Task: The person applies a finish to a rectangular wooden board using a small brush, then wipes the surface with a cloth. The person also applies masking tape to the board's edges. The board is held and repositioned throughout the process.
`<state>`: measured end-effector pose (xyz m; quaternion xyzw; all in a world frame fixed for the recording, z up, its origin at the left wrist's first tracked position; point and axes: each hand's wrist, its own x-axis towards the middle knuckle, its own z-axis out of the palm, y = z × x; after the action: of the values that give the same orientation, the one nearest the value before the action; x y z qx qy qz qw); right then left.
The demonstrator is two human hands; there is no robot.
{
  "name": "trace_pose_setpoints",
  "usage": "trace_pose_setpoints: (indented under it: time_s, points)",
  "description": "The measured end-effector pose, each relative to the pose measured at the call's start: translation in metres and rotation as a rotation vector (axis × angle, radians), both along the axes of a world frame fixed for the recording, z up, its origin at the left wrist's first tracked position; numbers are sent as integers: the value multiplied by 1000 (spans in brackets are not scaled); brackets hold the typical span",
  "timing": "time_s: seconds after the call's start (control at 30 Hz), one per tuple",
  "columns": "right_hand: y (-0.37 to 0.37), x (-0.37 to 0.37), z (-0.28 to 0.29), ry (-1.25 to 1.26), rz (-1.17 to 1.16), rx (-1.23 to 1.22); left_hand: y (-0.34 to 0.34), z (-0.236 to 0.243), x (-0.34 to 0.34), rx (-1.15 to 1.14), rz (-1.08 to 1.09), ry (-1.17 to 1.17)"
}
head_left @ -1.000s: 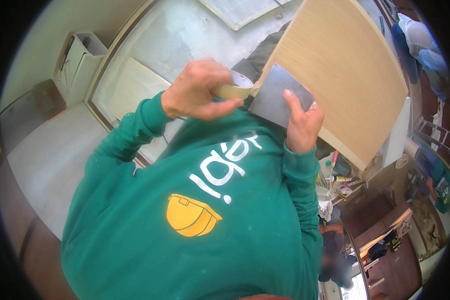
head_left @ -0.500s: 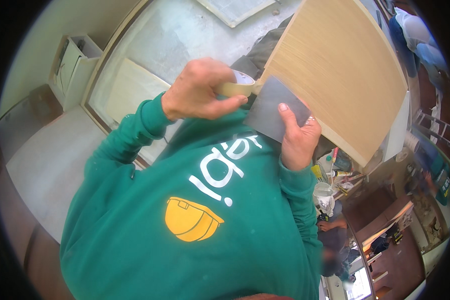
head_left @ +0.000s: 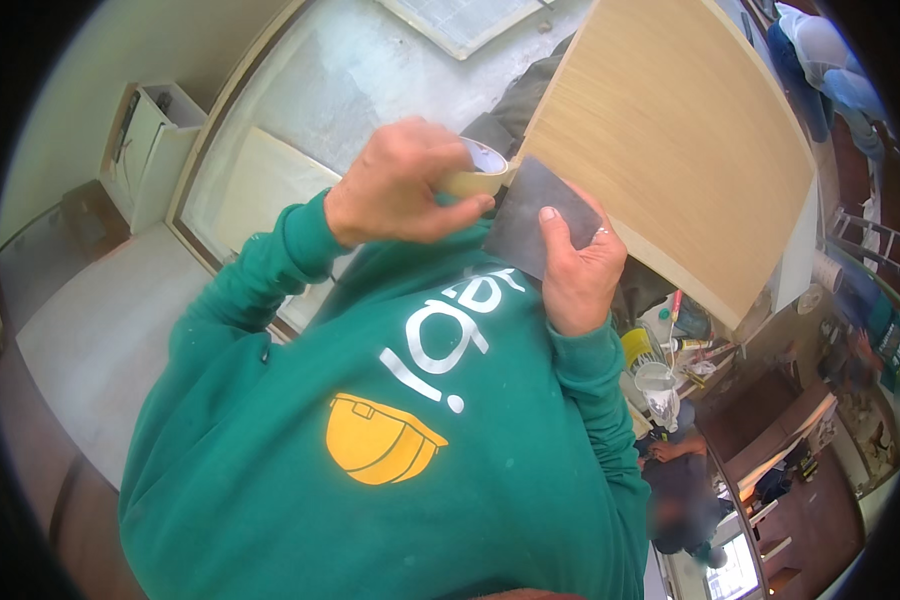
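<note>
My left hand [head_left: 395, 185] is closed around a roll of pale yellow tape [head_left: 473, 180], its fingers curled over the ring. A short tape end reaches from the roll toward the near corner of a light wooden panel [head_left: 680, 140]. In my right hand [head_left: 582, 265] is a dark grey flat sheet [head_left: 536, 215], thumb across its face and the fingers behind it, mostly hidden. The sheet stands beside the panel's near edge, a little right of the roll. Whether it touches the panel I cannot tell.
A pale dusty floor [head_left: 365, 80] lies beyond my left arm, with a framed panel [head_left: 462, 22] on it. At right, a cup [head_left: 656, 378], a yellow container [head_left: 640, 347] and tools crowd below the panel. One person [head_left: 820, 60] is at far right, another [head_left: 685, 490] at lower right.
My right hand has moved slightly left with the grey sheet, which now tilts more steeply. My left hand and the tape roll have barely moved.
</note>
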<state>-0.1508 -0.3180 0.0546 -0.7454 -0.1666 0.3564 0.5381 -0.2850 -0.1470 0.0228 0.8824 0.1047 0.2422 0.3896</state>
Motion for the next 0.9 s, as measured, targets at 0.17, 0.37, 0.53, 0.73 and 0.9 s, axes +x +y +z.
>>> trace_pose_setpoints:
  time_s: [0.17,0.37,0.53,0.73,0.9]
  points:
    - [4,-3,8,-3,22,-23,-3,2,0,45,18,2]
    - [-2,-5,10,-6,33,-12,-2,2,-1,55,24,31]
    - [-7,-9,11,36,29,-94,-3,3,2,72,19,16]
    - [-6,-7,9,-84,72,-26,-5,6,1,143,-25,21]
    - [-5,-7,6,-172,97,-14,-8,7,-3,241,-79,86]
